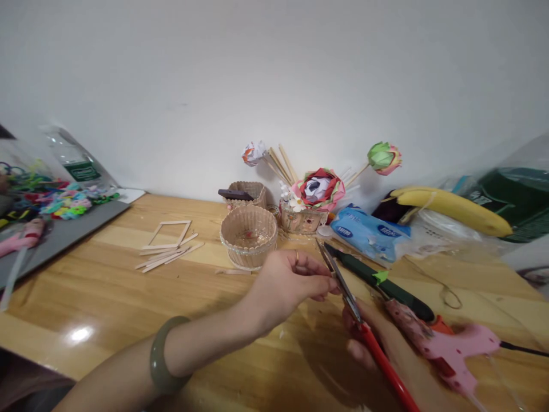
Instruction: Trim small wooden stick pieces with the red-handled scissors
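At the far left, a pink-handled tool (26, 237) and a heap of colourful pieces (72, 200) lie on a dark grey slab (92, 229), with a clear bottle (79, 163) behind. Thin wooden sticks (169, 257) lie on the table (107, 309), beside an open stick frame (185, 233). Next stands a round basket (249, 256), just beyond the left forearm, which wears a green bangle (160, 355). The left hand (295, 280) pinches thumb and fingers together on a small piece (334, 275), mostly hidden, right at the blades of the red-handled scissors (364, 329). The right hand (369, 335) grips those scissors, fingers curled, blades angled up and leftward. Beyond it lie a dark green tool (377, 280), a pink glue gun (454, 349) and a banana (454, 209).
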A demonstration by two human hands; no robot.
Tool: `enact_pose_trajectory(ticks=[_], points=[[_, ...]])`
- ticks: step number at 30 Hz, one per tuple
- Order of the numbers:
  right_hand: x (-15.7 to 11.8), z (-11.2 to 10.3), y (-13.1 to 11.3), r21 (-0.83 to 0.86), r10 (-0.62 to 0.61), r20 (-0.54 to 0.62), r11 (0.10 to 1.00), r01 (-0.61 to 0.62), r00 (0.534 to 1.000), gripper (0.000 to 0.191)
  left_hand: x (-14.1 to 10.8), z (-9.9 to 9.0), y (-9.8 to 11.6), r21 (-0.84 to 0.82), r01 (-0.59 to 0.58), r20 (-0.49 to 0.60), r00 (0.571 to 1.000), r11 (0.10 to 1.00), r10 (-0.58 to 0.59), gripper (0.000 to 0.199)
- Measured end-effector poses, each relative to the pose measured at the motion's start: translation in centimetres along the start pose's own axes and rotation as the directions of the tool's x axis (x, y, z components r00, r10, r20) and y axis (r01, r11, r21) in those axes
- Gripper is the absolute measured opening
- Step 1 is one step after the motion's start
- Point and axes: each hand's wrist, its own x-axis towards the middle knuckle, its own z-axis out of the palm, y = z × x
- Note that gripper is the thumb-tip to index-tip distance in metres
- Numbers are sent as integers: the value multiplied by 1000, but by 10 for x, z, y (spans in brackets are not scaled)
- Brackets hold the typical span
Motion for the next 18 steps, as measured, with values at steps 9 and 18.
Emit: enact_pose_trajectory(ticks=[9,18], points=[[0,-1,-14,-10,79,-30,997,-79,996,28,4,-6,2,82,0,66,998,997,-5,5],[0,-2,-1,17,-2,-101,1000,4,995,36,6,-14,9,94,-110,12,994,989,110,6]])
